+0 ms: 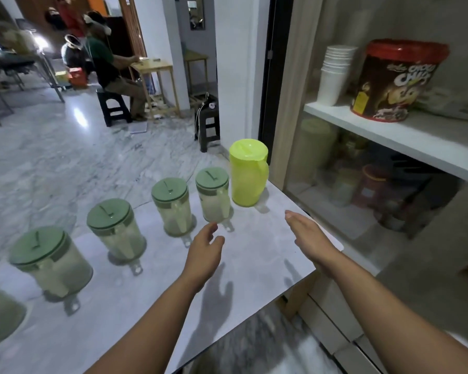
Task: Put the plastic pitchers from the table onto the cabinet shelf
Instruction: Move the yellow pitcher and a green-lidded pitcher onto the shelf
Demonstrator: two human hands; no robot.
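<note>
1. The cabinet (389, 147) stands to the right of your table (254, 255), its white shelf (405, 136) higher than the tabletop and holding a red-lidded tub (397, 82) beside a stack of white cups (334, 74).
2. The table's pale marble top carries every pitcher, all upright with their long axes vertical.
3. The yellow-green pitcher (247, 175) is the tallest and sits at the table's far corner, nearest the cabinet, its handle turned toward the cabinet side.
4. Four clear pitchers with green lids run in a diagonal row away from the yellow-green pitcher toward your left: first (214, 195), second (172, 206), third (115, 229), fourth (49, 261). Their handles face you.
5. Your right hand (310, 238) hovers above the table edge nearest the cabinet, palm flat, fingers extended and together, holding nothing.
6. Your left hand (204, 252) hovers just in front of the first clear pitcher, fingers loosely curled and spread, empty, not touching it.
</note>
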